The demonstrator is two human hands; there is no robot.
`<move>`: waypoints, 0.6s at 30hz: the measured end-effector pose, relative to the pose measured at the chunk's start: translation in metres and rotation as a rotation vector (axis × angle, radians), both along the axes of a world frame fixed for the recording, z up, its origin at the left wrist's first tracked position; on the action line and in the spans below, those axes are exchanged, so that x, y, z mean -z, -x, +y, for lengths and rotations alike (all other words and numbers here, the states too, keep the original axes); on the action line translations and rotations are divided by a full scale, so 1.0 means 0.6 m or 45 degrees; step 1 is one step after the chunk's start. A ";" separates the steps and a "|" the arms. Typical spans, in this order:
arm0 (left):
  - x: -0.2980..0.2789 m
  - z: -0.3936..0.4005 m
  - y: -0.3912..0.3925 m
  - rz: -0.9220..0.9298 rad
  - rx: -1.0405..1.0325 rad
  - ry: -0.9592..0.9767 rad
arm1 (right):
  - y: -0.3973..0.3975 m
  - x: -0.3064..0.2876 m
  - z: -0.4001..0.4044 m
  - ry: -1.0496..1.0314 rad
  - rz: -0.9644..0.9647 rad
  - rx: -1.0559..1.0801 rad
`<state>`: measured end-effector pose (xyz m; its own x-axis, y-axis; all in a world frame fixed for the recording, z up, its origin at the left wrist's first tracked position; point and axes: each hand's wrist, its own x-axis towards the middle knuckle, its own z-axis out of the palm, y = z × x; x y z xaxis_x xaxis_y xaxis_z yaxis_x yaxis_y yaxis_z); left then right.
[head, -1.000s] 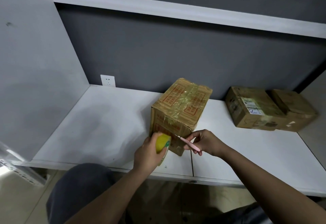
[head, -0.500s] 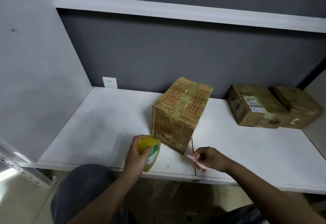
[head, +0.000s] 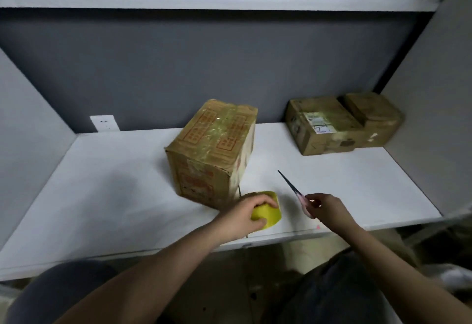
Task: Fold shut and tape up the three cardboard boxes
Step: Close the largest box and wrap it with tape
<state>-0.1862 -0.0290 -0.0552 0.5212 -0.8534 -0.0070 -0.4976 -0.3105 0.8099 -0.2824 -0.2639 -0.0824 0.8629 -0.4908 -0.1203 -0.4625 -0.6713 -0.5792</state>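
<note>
At the shelf's near edge, the left hand (head: 244, 212) is gripping the yellow tape roll (head: 267, 210), now lowered onto the white shelf (head: 102, 196); the right hand (head: 328, 208) is holding pink-handled scissors (head: 296, 193), now swung away from the glossy taped box (head: 212, 152). Farther back, two worn cardboard boxes (head: 342, 122) are sitting closed, touching.

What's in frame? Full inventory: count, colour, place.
taped cardboard box: 1, brown with red print, clear tape over top, centre of shelf
cardboard boxes: 2, brown, side by side at back right
tape roll: 1, yellow, near front edge, in left hand
scissors: 1, pink handles, dark blades, in right hand
shelf: 1, white
wall socket: 1, white, back left
left hand: grips tape roll
right hand: holds scissors
</note>
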 end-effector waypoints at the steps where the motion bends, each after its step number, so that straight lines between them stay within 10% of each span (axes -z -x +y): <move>1: 0.006 -0.030 -0.001 -0.158 0.041 -0.049 | 0.000 0.010 -0.008 0.061 0.021 0.077; 9: 0.084 -0.160 -0.011 -0.913 0.217 -0.457 | 0.002 0.078 -0.049 0.369 0.239 0.303; 18: 0.162 -0.196 0.003 -1.009 0.163 -0.615 | -0.014 0.111 -0.059 0.532 0.354 0.193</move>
<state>-0.1883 -0.1467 -0.1522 0.4280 -0.9019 -0.0583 -0.9028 -0.4296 0.0174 -0.2737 -0.2995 -0.1492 0.7418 -0.6629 -0.1014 -0.6706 -0.7324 -0.1178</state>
